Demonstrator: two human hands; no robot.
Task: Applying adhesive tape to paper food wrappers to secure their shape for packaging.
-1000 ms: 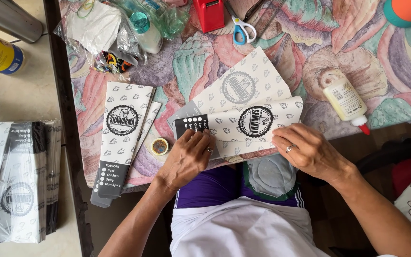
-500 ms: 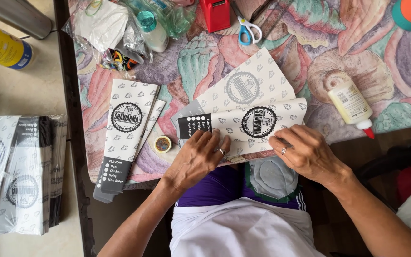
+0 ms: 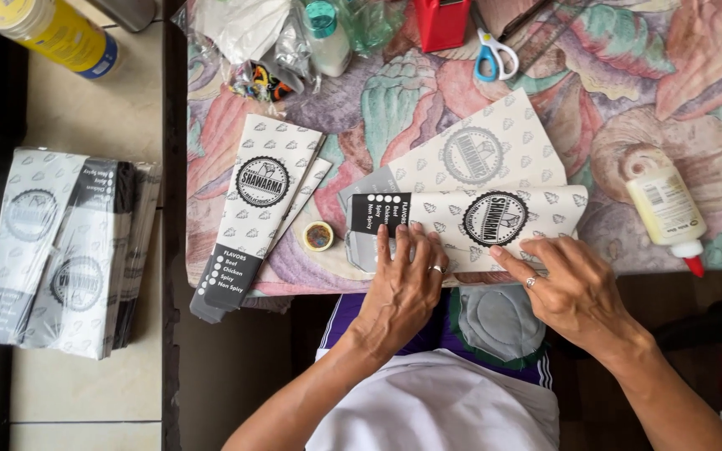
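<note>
A white printed paper sleeve (image 3: 470, 219) with a round black emblem and a black end panel lies sideways near the table's front edge. My left hand (image 3: 401, 280) presses flat on its lower left part, fingers spread. My right hand (image 3: 563, 284) rests its fingertips on the sleeve's lower right edge. Beneath it lies a flat sheet of the same printed paper (image 3: 478, 154). Finished sleeves (image 3: 254, 219) lie stacked to the left, overhanging the table edge. A small roll of tape (image 3: 318, 235) sits between them and my left hand.
A glue bottle with a red tip (image 3: 668, 214) lies at the right. Blue-handled scissors (image 3: 491, 53), a red box (image 3: 442, 21) and plastic bags (image 3: 252, 42) are at the back. A bundle of sleeves (image 3: 68, 250) and a yellow can (image 3: 48, 32) rest on the left counter.
Both hands have slid up over the sleeve's lower edge and flattened on it. The view has shifted slightly.
</note>
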